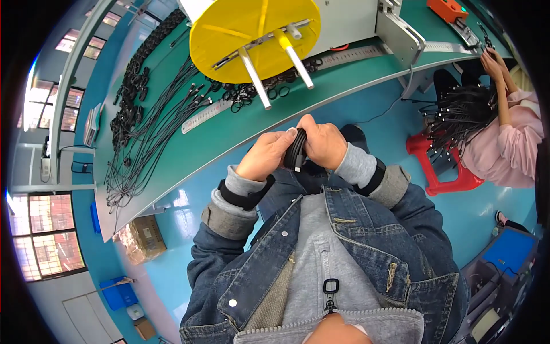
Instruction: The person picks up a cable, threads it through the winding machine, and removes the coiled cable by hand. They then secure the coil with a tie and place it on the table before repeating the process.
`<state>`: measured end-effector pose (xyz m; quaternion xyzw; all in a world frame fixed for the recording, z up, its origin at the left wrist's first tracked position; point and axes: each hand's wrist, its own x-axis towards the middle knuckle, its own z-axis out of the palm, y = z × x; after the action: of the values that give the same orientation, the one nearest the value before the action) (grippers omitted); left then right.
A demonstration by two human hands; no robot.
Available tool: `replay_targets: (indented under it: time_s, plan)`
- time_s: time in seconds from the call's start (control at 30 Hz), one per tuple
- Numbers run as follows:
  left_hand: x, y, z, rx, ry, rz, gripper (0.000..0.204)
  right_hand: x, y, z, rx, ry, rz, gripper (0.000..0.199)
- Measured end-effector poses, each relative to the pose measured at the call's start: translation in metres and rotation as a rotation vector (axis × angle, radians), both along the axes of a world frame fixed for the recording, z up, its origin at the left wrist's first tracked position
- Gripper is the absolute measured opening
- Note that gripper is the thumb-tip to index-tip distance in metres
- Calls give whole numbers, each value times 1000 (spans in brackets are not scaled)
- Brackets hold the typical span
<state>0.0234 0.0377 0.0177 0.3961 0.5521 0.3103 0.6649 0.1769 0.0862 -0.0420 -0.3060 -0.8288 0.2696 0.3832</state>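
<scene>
Notably, the coiled black cable [294,152] sat between the person's left hand [267,153] and right hand [325,143], held up above the lap, short of the near edge of the green bench [177,156]. Seen from the coil, left hand at about 9 o'clock, right hand at about 2. Neither was the nearer: both touched it.

Long axis of the coil ran close to 12–6. Upper end was caught by the fingers; lower end stood clear of them, a pale connector [297,169] pointing toward 6. Left thumb pressed the upper stretch from the 9 o'clock side; right fingers curled over the top from the other. Both hands grasping, then, the one coil shared. Underside of the grip hidden; could not tell how the left fingertips wrapped.

Bench edge crossed beyond the coil at 12. Past it, a yellow disc [238,20] at 11 to 12, two silver rods [255,79] jutting back toward the person, tips apart from the coil. Loose black cables [122,127] lay around 9 to 10, on the left hand's side; a steel ruler [205,116] near 10. Well apart at 3, a co-worker in pink sleeves [515,140], bundle of black cables [458,120] at the lap, red stool [421,148] beside.
</scene>
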Motion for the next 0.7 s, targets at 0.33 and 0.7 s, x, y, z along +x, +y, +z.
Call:
replay_targets:
  time_s: [0.33, 0.7]
  plan:
    - [19, 3, -22, 155, 102, 133, 31, 6, 6, -21, -18, -26, -4, 21]
    - [18, 2, -4, -173, 116, -339, 24, 7, -4, -13, 4, -257, 111, 21]
